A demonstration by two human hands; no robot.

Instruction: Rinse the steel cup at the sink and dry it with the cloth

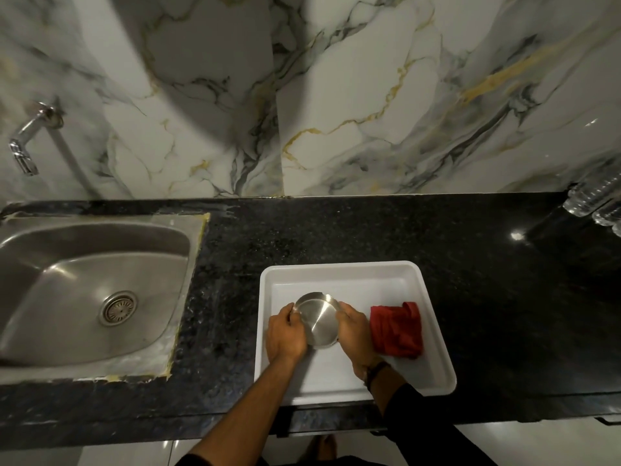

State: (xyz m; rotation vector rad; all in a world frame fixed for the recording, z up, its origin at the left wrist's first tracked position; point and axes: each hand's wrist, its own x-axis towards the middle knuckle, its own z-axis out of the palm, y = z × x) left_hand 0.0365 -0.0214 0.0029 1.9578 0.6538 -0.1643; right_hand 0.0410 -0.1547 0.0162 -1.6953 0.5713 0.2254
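The steel cup (318, 320) is inside a white tray (433, 371) on the black counter, its open mouth facing up at me. My left hand (285, 334) grips its left side and my right hand (357, 327) grips its right side. A crumpled red cloth (397, 329) lies in the tray just to the right of my right hand. The steel sink (84, 297) is set into the counter at the left, with a chrome tap (28, 139) on the wall above it. No water is running.
The black granite counter (336, 230) runs the full width below a marble wall. Clear glass items (594, 200) stand at the far right against the wall. The counter's front edge is just below the tray.
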